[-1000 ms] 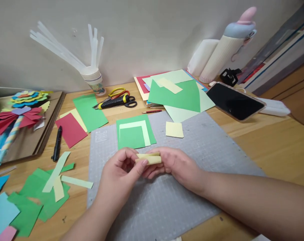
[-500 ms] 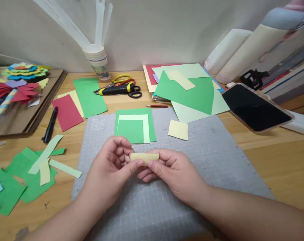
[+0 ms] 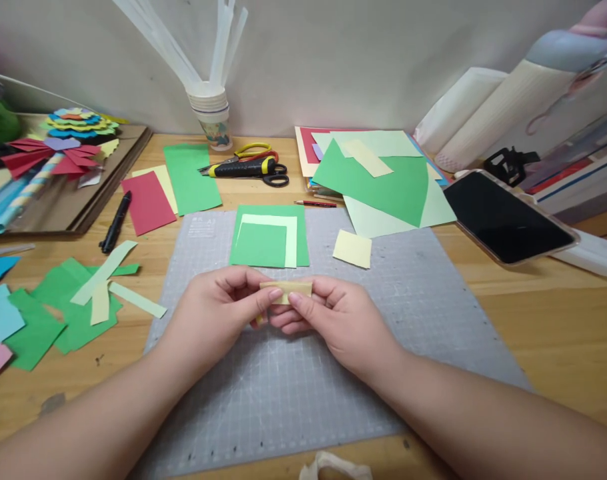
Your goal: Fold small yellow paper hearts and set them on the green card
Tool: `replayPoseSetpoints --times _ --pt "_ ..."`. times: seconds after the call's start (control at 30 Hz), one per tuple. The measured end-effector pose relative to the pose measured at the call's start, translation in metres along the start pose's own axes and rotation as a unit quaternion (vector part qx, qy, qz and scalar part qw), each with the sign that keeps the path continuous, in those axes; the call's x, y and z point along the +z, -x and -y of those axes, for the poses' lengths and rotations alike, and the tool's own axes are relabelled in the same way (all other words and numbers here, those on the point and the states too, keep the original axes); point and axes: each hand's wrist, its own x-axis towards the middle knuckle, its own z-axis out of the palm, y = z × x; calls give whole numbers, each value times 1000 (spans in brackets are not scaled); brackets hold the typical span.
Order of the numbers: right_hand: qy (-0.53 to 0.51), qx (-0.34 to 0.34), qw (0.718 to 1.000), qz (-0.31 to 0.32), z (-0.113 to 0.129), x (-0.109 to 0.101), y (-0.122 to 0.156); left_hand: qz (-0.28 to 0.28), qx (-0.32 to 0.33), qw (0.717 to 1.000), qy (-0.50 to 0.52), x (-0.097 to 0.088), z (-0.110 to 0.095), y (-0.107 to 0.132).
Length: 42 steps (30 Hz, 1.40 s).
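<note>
Both hands pinch one small pale-yellow paper piece [image 3: 286, 288] over the cutting mat. My left hand [image 3: 223, 303] is closed on its left end, thumb on the near face. My right hand [image 3: 341, 317] grips the right end the same way, its thumb close beside the left one. Whether the piece is folded or rolled I cannot tell. Just beyond lie stacked squares: a green sheet [image 3: 302, 233], a light-green square [image 3: 291, 250] and a smaller green square [image 3: 263, 245]. To their right rests a pale-yellow square [image 3: 352, 249], flat on the grey cutting mat [image 3: 413, 300].
Green scraps and strips [image 3: 91, 300] lie at left, near a black pen [image 3: 116, 222]. Scissors [image 3: 276, 175] and a yellow-black cutter [image 3: 243, 168] lie at the back, near paper cups [image 3: 216, 127] holding straws. A paper stack [image 3: 378, 187] and a phone [image 3: 508, 217] occupy the right.
The camera view has shifted, bringing more of the mat's near edge into sight. Both hands still hold the yellow paper, which now shows a different face angle, tipped between the thumbs.
</note>
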Motion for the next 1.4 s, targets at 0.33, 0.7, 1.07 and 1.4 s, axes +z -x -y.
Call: replayPoseSetpoints --times 0.33,0.7,1.07,1.4 --pt "25 17 1000 -9 5 -3 0 5 -9 1000 -7 0 -3 -1" --pt "20 30 999 -2 7 -4 0 31 -33 999 -3 -1 -7 -1" --pt "17 31 999 1 9 -5 -1 33 -29 999 6 -1 -4 -1" --pt "37 41 998 -7 11 -4 0 46 -34 998 32 -2 -4 -1"
